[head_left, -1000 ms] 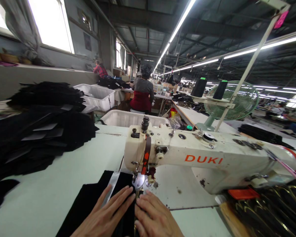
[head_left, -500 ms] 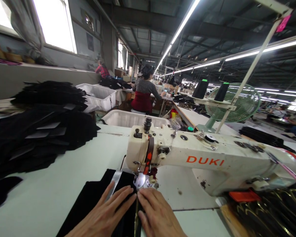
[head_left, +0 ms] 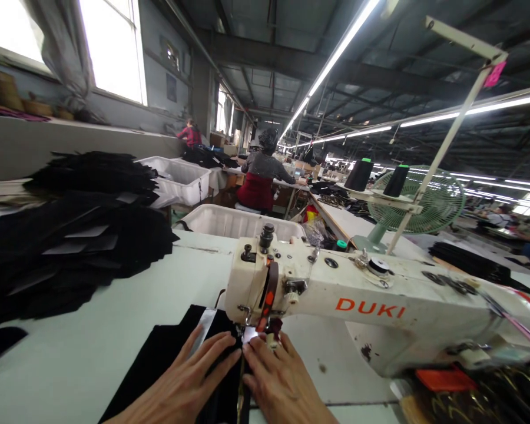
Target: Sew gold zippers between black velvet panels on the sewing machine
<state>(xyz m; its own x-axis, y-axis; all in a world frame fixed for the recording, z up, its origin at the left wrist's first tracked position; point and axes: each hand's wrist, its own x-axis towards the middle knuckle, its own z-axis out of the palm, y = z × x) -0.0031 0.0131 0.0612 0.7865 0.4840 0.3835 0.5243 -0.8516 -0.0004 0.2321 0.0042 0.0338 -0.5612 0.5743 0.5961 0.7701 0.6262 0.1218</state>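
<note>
My left hand [head_left: 198, 374] lies flat with fingers apart on a black fabric piece [head_left: 145, 359], just left of the needle area. A pale strip [head_left: 206, 324] shows on the fabric beside its index finger. Along the fabric's right side runs a narrow band with a gold-coloured edge, which looks like a zipper [head_left: 241, 386]. My right hand [head_left: 285, 380] rests beside that band, fingers stretched toward the presser foot of the white sewing machine [head_left: 318, 288]. Its fingertips partly cover the lit metal plate. The needle point is hidden.
Stacked black fabric pieces [head_left: 79, 247] cover the table's left side. A white plastic bin [head_left: 242, 222] stands behind the machine. Black zippers with gold edges [head_left: 503, 388] lie at lower right. Beyond are thread cones [head_left: 359, 175], a green fan [head_left: 439, 200] and a seated person [head_left: 262, 176].
My right hand has moved slightly forward toward the presser foot, its fingers spread wider and covering more of the metal plate. My left hand has barely moved. The camera has tilted slightly up.
</note>
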